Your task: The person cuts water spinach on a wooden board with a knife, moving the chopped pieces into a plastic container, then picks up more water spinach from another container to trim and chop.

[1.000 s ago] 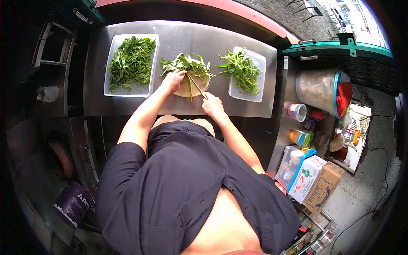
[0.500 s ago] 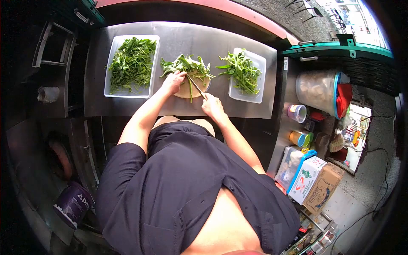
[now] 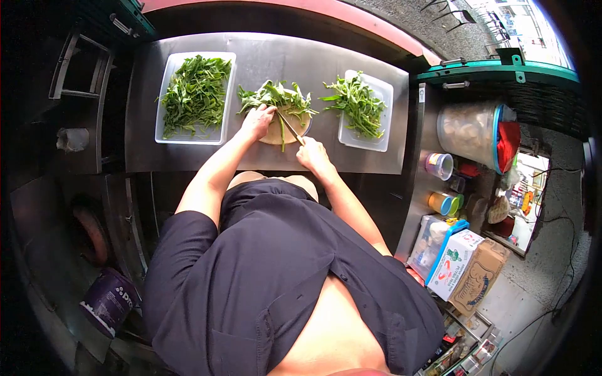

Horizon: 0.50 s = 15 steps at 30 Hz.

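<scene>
A bunch of leafy greens [image 3: 271,95] lies across a round wooden cutting board [image 3: 271,134]. My left hand [image 3: 258,121] is closed on the greens at their near left side. In my right hand [image 3: 313,155] is the handle of a knife [image 3: 291,130], its blade slanting up and left to the greens beside my left fingertips. One green stem hangs toward me over the board, next to the blade. My fingers hide part of the bunch and most of the knife's handle.
On the steel table [image 3: 263,53], a white tray [image 3: 164,135] of cut greens stands left of the board. Another white tray [image 3: 384,141] with greens is at the right. Further right are a large clear tub [image 3: 467,135], several small jars and a cardboard box [image 3: 480,276].
Hardly anything differs. The whole view has shifted very slightly; both hands, the knife and the greens keep nearly the same places.
</scene>
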Tool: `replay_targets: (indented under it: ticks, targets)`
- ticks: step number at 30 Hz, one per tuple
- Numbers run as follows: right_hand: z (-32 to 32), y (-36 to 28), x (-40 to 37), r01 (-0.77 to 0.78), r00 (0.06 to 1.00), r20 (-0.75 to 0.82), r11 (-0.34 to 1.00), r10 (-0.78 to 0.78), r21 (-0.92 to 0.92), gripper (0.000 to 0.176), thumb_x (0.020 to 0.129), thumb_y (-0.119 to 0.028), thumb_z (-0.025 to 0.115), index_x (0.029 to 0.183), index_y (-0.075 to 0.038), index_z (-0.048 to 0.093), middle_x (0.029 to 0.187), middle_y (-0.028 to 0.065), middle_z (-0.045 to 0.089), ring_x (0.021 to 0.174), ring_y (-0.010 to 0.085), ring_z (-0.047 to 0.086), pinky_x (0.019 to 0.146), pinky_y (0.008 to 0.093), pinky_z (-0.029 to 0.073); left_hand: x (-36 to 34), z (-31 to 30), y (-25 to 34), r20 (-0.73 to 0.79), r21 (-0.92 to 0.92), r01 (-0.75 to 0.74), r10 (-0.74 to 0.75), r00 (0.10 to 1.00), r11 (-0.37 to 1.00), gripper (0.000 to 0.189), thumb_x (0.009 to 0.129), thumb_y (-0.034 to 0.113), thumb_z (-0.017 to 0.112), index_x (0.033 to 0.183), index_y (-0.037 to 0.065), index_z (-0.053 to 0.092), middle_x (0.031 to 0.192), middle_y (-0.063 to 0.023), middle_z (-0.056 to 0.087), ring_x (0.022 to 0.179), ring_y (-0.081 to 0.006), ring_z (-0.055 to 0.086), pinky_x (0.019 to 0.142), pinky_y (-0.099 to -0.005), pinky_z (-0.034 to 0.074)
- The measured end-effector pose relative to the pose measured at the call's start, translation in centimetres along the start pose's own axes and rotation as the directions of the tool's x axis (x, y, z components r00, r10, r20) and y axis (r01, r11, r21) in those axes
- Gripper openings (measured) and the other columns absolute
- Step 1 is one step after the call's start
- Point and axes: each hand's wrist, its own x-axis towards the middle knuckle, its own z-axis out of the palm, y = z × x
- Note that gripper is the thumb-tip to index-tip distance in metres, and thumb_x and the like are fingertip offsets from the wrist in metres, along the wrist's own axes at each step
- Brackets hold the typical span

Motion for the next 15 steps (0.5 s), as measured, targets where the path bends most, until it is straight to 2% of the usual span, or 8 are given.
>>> replay_targets:
  ticks: [2, 6, 12, 15]
  targets:
    - [-0.32, -0.15, 0.04, -0.001, 1.000, 0.015, 1.000, 0.002, -0.012, 0.024, 0.088, -0.015, 0.058, 0.106, -0.001, 0.066, 0.099, 0.0292, 0.071, 0.100, 0.0487, 0.068, 0.089, 0.0547, 0.054, -0.16, -0.68, 0.36, 0.042, -0.013, 0.027, -0.027, 0.999, 1.000, 0.047, 0.078, 0.003, 0.064, 0.125, 0.003, 0.068, 0.146, 0.0023, 0.053, 0.124, -0.0227, 0.053, 0.094, -0.0395, 0.050]
    - [-0.77, -0.30, 0.39, -0.082, 0.994, 0.075, 0.997, 0.081, 0.006, 0.027, 0.088, -0.017, 0.057, 0.107, -0.001, 0.067, 0.104, 0.0281, 0.071, 0.105, 0.0465, 0.067, 0.091, 0.0525, 0.054, -0.16, -0.11, 0.19, 0.014, -0.003, 0.022, -0.022, 1.000, 1.000, 0.045, 0.079, 0.003, 0.063, 0.124, 0.004, 0.069, 0.146, 0.0016, 0.053, 0.124, -0.0225, 0.053, 0.094, -0.0395, 0.050]
    - [-0.86, -0.10, 0.33, -0.121, 0.989, 0.091, 0.993, 0.119, 0.012, 0.029, 0.088, -0.016, 0.055, 0.110, -0.002, 0.068, 0.106, 0.0273, 0.072, 0.108, 0.0453, 0.068, 0.093, 0.0505, 0.054, -0.48, -0.38, 0.16, -0.021, -0.010, -0.017, 0.017, 1.000, 1.000, 0.057, 0.081, 0.005, 0.063, 0.137, 0.009, 0.062, 0.144, 0.0009, 0.054, 0.123, -0.0224, 0.054, 0.094, -0.0402, 0.050]
    - [-0.89, -0.18, 0.15, -0.133, 0.986, 0.099, 0.991, 0.132, 0.004, 0.030, 0.087, -0.016, 0.055, 0.111, -0.002, 0.068, 0.107, 0.0275, 0.071, 0.108, 0.0453, 0.067, 0.093, 0.0503, 0.054, -0.47, -0.57, 0.24, 0.018, 0.008, -0.019, 0.019, 1.000, 1.000, 0.062, 0.081, 0.006, 0.063, 0.143, 0.012, 0.059, 0.144, 0.0012, 0.054, 0.123, -0.0223, 0.053, 0.094, -0.0406, 0.050]
